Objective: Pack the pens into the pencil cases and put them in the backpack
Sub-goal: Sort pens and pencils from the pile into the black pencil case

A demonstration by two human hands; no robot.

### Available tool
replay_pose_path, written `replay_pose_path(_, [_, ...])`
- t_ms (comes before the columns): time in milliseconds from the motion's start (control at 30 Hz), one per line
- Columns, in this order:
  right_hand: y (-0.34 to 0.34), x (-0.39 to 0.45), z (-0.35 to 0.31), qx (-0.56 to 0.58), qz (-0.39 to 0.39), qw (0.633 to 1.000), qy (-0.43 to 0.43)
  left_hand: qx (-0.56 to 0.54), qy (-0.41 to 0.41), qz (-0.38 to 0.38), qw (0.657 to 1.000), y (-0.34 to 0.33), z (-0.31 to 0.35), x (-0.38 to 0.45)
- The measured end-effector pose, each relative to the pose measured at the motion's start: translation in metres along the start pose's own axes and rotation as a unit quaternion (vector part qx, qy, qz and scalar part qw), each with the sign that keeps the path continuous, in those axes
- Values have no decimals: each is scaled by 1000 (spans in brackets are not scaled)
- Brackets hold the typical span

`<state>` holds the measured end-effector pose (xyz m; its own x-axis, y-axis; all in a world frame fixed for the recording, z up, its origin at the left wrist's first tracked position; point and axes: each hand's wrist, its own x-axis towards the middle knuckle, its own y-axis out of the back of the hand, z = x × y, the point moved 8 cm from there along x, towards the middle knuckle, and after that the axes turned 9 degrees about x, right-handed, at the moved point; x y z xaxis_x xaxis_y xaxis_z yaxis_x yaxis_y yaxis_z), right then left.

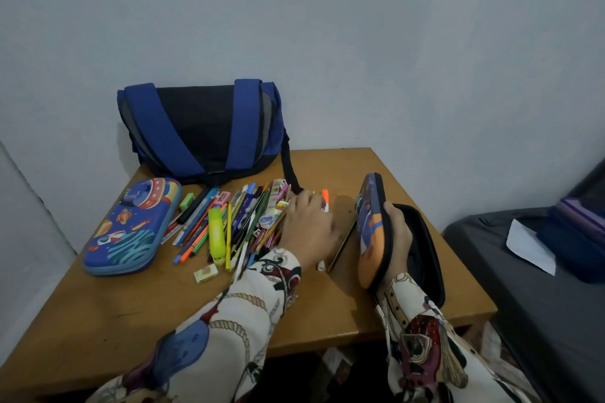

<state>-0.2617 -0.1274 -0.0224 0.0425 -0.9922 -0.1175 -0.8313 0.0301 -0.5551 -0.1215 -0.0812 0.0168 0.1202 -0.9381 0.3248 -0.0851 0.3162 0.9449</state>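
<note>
An open pencil case [389,232] is held at the right side of the wooden table [327,311] by the right hand [397,229]: the fingers are closed round the raised lid, whose printed face is turned toward the pens, while the dark lower shell lies flat just beyond that hand. The left hand [311,226] is laid palm down on the right edge of the pile of pens and pencils [235,222]; its fingers are blurred, so whether anything is pinched beneath them cannot be told. An orange-capped marker [325,198] and a brown pencil [343,245] lie just beside this hand, on the side toward the case.

The relation that matters is judged to be this: the open shell lies to the right of the left hand, past the upright lid, and the pens' long axes run roughly away from the person, close to the long axis of the case. A gathered bunch would therefore need to be lifted over or round the lid with little turning. The left hand is the nearer one to the pile.

A second, closed pencil case [131,226] with a rocket print lies on the far side of the pile from the left hand, and the blue backpack [203,131] stands beyond the pile against the wall. No pens can be seen inside the open case; the packing is judged to be at an early stage
</note>
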Motion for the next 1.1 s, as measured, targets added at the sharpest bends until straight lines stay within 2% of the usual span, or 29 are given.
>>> replay_pose_path(167, [0, 0, 0, -1, -3, 1000, 8, 40, -2, -12, 999, -10, 15, -9])
replay_pose_path(300, [-10, -7, -7, -36, -40, 998, 44, 49, 3, -10, 999, -13, 16, -12])
replay_pose_path(400, [-16, -10, -4, -80, -46, 993, 72, 40, 24, 9, 999, -8, 10, -12])
replay_pose_path(500, [-19, -10, -1, -175, -51, 977, 111, -1, 73, 39, 997, -1, -6, -14])
replay_pose_path(600, [-26, -7, 8, -299, -86, 944, 108, -36, 105, 48, 993, 4, -18, -17])
replay_pose_path(700, [-33, -4, 13, -461, -100, 872, 133, -45, 117, 50, 991, 6, -25, -18])
replay_pose_path(800, [-34, -4, 12, -519, -95, 840, 129, -53, 117, 42, 991, 6, -26, -19])
replay_pose_path(1000, [-15, 0, -7, -501, -58, 853, 134, -57, 125, 28, 990, 5, -27, -20])
replay_pose_path(1100, [-4, 0, -14, -496, -44, 856, 139, -98, 148, 31, 984, 6, -31, -20])
